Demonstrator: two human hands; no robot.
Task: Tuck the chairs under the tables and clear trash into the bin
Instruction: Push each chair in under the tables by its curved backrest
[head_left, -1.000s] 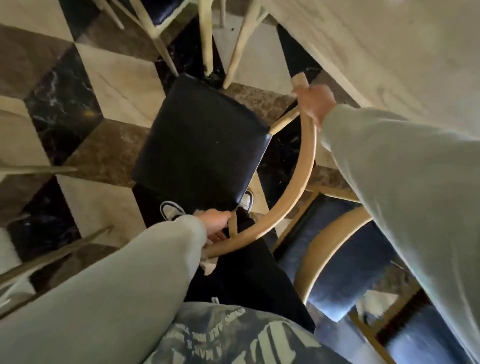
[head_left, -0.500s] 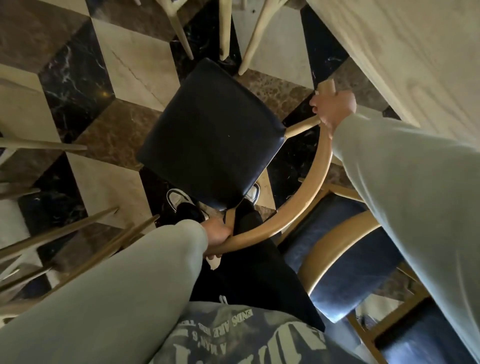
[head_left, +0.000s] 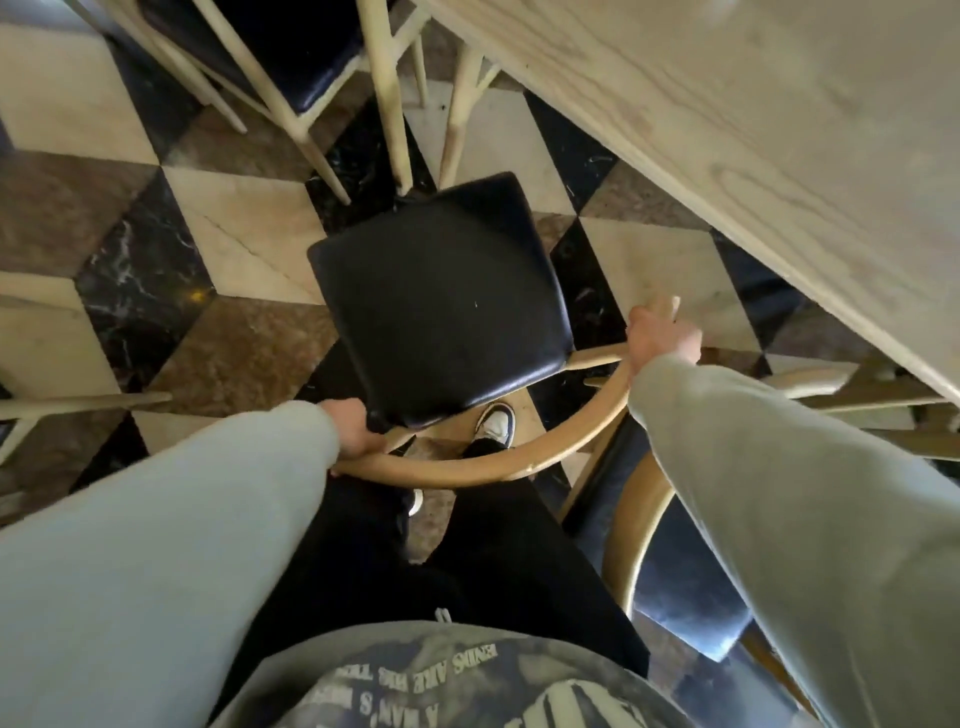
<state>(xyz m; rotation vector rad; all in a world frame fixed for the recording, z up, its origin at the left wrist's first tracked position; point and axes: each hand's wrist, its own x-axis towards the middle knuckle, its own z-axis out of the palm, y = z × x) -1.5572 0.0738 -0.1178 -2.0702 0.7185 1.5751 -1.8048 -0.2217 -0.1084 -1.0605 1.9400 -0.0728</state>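
Gripping curved wooden backrest (head_left: 519, 462) of black-seated chair (head_left: 441, 306) with both hands: left hand (head_left: 356, 428) curling round its left end, right hand (head_left: 657, 335) clutching right end. Standing just beside pale wooden table (head_left: 753, 156), seat not under it.

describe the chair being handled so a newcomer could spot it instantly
Start at the pale wood-grain table upper right; the black square-cushioned chair with a curved tan wooden backrest stands just left of its edge. Unlike the neighbouring chairs, the left hand and right hand both grip its back rail, and its whole seat shows.
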